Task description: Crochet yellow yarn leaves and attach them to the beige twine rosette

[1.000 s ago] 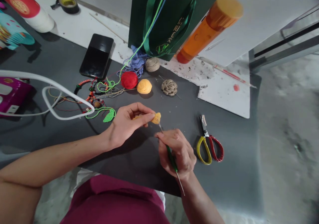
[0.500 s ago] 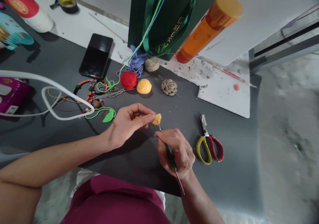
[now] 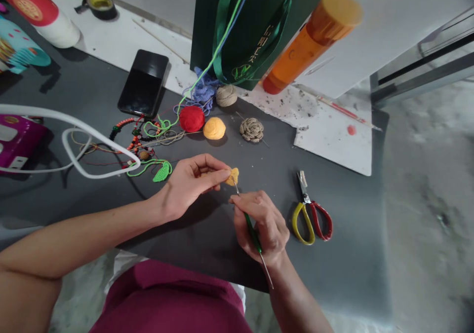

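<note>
Crochet (image 3: 233, 176) pokes out beyond pinched fingers (image 3: 213, 162) of the left hand (image 3: 188, 184).

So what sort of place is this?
Likely a yarn-craft workspace, home or workshop unclear: the right hand holds a hook, with yarn balls and scissors on the table.

The left hand (image 3: 192, 185) holds one yellow piece (image 3: 233, 175), the right hand (image 3: 268, 227) one green-handled tool (image 3: 254, 235); beyond them lie three yarn balls (image 3: 214, 128), rightward one pair of scissors (image 3: 305, 203).
</note>
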